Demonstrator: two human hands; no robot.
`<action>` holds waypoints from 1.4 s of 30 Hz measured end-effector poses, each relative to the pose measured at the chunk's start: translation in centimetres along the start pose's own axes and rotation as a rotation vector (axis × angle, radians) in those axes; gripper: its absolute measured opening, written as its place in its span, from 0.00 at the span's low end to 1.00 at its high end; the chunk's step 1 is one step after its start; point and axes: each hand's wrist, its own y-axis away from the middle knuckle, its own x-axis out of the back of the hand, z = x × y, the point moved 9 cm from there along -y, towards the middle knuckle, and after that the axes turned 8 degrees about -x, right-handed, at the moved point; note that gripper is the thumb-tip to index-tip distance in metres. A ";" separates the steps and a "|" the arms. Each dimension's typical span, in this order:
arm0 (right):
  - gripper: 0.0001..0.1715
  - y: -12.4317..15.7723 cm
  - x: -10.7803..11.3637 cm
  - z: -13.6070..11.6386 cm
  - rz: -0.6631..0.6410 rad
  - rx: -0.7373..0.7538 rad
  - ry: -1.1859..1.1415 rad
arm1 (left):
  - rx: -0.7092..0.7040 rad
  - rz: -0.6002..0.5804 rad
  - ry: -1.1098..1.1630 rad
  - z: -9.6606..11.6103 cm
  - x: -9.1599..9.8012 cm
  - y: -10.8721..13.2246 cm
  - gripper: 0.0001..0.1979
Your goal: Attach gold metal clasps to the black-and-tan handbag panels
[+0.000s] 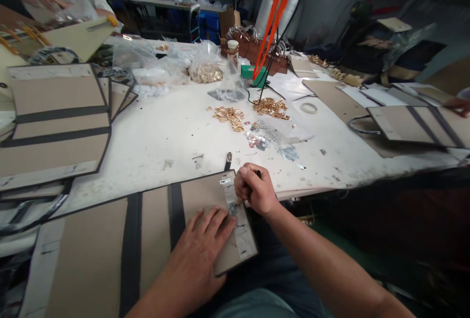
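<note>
A long brown cardboard panel with dark fabric strips (110,244) lies along the near edge of the white table. My left hand (200,249) lies flat on its right end, fingers stretched out, fingertips next to a small metal fitting (232,209) on a pale strip. My right hand (253,190) is closed in a fist at the panel's upper right corner, gripping a small dark tool that is mostly hidden in the fingers.
Piles of gold metal clasps (230,116) (270,106) and small plastic bags lie mid-table. Stacked similar panels (55,122) sit at left and more (414,124) at right. A tape roll (309,107), cables and orange straps stand behind. Other people work at the far left and back.
</note>
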 end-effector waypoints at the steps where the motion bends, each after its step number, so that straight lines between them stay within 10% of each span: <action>1: 0.27 0.2 0.1 0.0 0.004 0.002 -0.006 | -0.001 -0.001 -0.001 0.0 0.0 0.0 0.48; 32: 0.23 2.1 -0.2 -0.1 0.048 0.083 0.046 | -0.037 0.004 0.086 -0.2 -0.4 -0.5 0.50; 42: 0.24 1.1 2.8 0.2 0.290 0.000 -0.260 | -0.019 -0.025 0.111 -0.2 -0.3 -0.7 0.51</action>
